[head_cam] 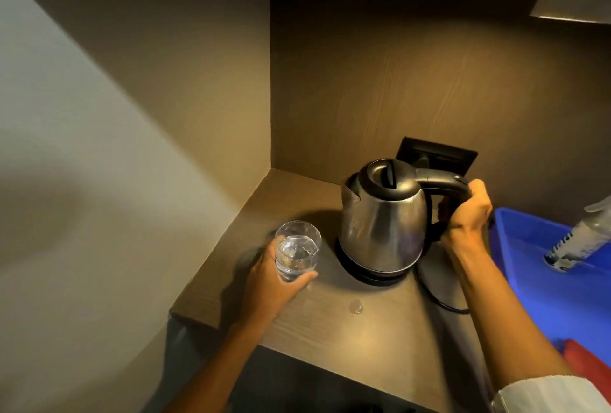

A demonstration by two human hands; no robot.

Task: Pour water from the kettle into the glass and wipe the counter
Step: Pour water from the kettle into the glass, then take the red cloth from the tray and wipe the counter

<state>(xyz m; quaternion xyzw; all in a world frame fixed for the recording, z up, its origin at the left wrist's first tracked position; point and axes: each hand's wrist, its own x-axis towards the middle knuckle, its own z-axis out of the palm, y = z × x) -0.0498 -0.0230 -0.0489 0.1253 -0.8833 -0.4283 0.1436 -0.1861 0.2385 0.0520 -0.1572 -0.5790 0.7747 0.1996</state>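
White sleeve cuff [545,392] at lower right, nearest the lens. Right hand [469,210] wrapped tight around the black handle [443,182] of the steel kettle [383,220]. Kettle upright on its black base [373,272], toward the back of the wooden counter [363,333]; cord [433,297] trails off to the right. Left hand [277,280] clamped around the glass [297,247], thumb across its lower front; glass upright, holding water, just left of the kettle. Small water drop [356,307] on the counter in front. Blue tray [542,293] at right, spray bottle [578,244] lying tilted inside. Red item [588,363] at the tray's near edge, unclear what.
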